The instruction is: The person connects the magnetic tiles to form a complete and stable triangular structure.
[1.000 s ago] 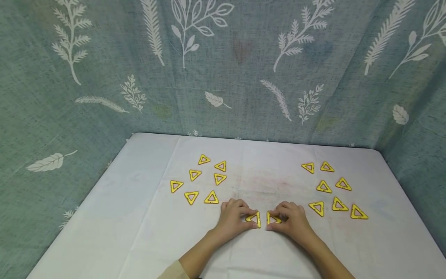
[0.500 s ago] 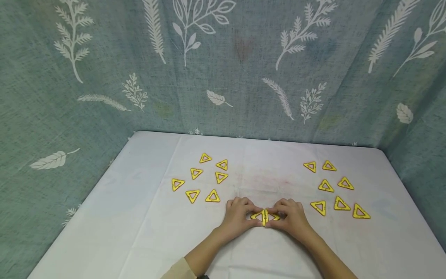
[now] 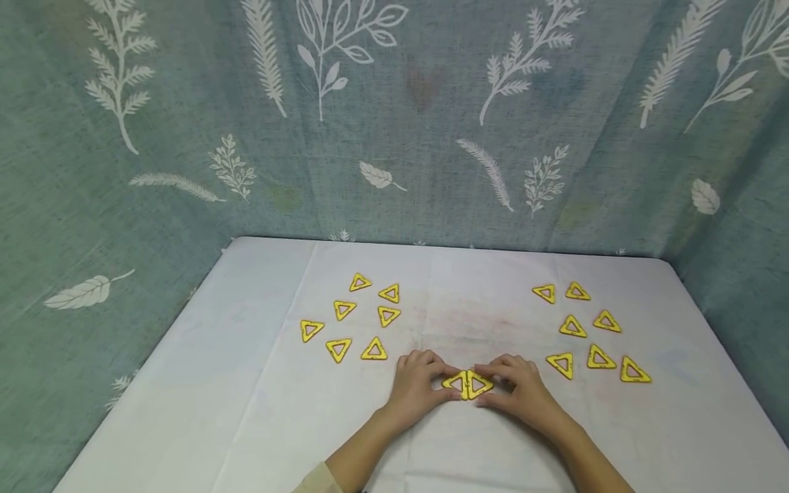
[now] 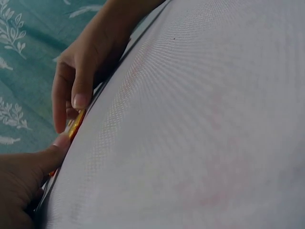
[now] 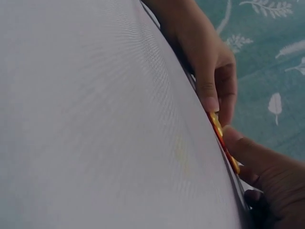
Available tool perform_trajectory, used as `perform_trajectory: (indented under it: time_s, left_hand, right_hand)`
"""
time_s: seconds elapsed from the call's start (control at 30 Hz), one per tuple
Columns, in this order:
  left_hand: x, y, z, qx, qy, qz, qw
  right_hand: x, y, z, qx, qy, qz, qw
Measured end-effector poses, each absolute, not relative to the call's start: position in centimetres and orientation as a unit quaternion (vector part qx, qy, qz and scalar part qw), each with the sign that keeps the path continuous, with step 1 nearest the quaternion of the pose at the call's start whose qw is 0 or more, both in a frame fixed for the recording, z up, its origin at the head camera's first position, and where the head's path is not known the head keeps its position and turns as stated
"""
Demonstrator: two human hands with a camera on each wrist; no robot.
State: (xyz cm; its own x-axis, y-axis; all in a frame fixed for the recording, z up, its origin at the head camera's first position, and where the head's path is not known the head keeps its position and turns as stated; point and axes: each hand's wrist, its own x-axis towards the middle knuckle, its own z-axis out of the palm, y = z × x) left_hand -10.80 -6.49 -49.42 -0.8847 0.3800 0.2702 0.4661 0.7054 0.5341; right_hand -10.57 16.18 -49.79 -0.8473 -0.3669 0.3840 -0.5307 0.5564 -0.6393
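Note:
Two yellow triangular frame tiles lie flat on the table, edge against edge. My left hand pinches the left triangle tile by its upper and lower corners with index finger and thumb. Around the right triangle tile, my right hand has its index finger and thumb spread slightly apart, so the whole tile shows. In the right wrist view the joined tiles appear edge-on, yellow over red, close to both thumbs. The left wrist view also shows a tile edge between the hands.
Several yellow triangle tiles lie scattered to the left on the white table cloth. Another loose group of triangle tiles lies to the right. A green leaf-patterned curtain hangs behind and at both sides.
The two tiles, apart a second ago, came together edge to edge as my hands moved inward. Since then my right thumb and index finger have loosened from the right tile.

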Motion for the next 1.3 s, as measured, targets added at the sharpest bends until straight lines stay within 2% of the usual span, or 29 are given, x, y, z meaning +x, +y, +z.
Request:
perform_trajectory:
  time_s: [0.1,0.27,0.47,0.6,0.8,0.9,1.07,1.3]
  left_hand:
    - [-10.8,-6.6,-49.5,-0.228,-0.921,-0.308,0.069]
    - [-10.8,-6.8,-49.6,-0.219,-0.921,-0.315,0.062]
    - [-10.8,-6.8,-49.4,-0.223,-0.914,-0.333,0.055]
    - [-10.8,-6.8,-49.5,-0.238,-0.917,-0.314,0.061]
    - [-10.6,-6.9,-49.6,-0.249,-0.919,-0.294,0.078]
    - [-10.5,-6.6,-49.7,-0.241,-0.922,-0.289,0.087]
    - [-10.4,-6.1,-49.9,-0.233,-0.93,-0.263,0.107]
    - [-10.4,-5.9,-49.9,-0.233,-0.932,-0.255,0.106]
  right_hand:
    - [-10.4,16.8,-49.6,0.255,-0.869,0.413,0.095]
    - [-10.2,18.1,-49.3,0.23,-0.875,0.409,0.121]
    - [-9.8,20.2,-49.0,0.176,-0.883,0.385,0.204]
    - [-9.3,21.0,-48.9,0.1,-0.883,0.376,0.263]
    - [-9.6,21.7,-49.6,0.025,-0.889,0.333,0.313]
    - [-9.6,21.7,-49.8,-0.013,-0.9,0.306,0.309]
    - [-9.4,21.6,-49.4,-0.076,-0.915,0.303,0.256]
    - [-9.4,21.6,-49.2,-0.111,-0.924,0.302,0.205]
